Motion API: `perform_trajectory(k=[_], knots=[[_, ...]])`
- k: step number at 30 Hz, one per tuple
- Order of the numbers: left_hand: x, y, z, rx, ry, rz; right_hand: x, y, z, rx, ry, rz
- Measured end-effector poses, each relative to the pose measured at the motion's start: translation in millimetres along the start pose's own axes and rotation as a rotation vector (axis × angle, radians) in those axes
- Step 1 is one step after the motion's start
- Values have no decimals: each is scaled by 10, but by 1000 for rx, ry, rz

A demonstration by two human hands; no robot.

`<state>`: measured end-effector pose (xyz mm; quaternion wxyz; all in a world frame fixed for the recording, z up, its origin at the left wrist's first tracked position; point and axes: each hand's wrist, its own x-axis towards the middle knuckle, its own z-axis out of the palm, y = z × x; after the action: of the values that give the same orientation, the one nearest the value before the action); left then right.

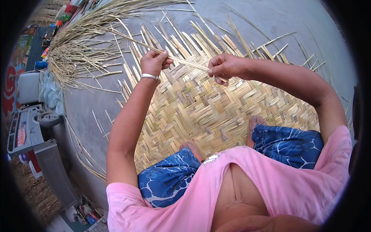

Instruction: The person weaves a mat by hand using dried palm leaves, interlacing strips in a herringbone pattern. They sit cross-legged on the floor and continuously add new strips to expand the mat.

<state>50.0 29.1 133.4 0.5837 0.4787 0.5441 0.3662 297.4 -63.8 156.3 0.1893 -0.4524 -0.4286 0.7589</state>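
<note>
A long, pale split reed strip (184,62) stretches between my two hands above a half-woven reed mat (193,100). My left hand (155,61), with a pale band at its wrist, pinches the strip partway along, and its far part runs up to the left. Near the strip's other end, my right hand (224,69) is closed on it, with fingers curled under. Below them the mat shows a zigzag weave. Loose strip ends stick out along its far and left edges. My bare feet rest on the mat's near part.
A large bundle of loose reeds (73,58) lies at the far left on the grey floor (89,112). Along the left edge stand a grey vehicle-like thing with a small wheel (49,119), a clear plastic bag (50,87) and a blue can (40,65). Single reeds lie scattered beyond the mat.
</note>
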Motion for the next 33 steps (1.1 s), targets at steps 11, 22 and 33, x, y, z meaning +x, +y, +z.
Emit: perform_trajectory(k=[11,22,33], knots=[[-154,-156,-151,11,24,-52,-116,152,-24,-77,-53,26],[-80,-188,-328,-10,70,-97,-331,267,-94,-163,-14,109],[21,-274,-286,-102,57,-141,-360,292,-87,-309,72,145]])
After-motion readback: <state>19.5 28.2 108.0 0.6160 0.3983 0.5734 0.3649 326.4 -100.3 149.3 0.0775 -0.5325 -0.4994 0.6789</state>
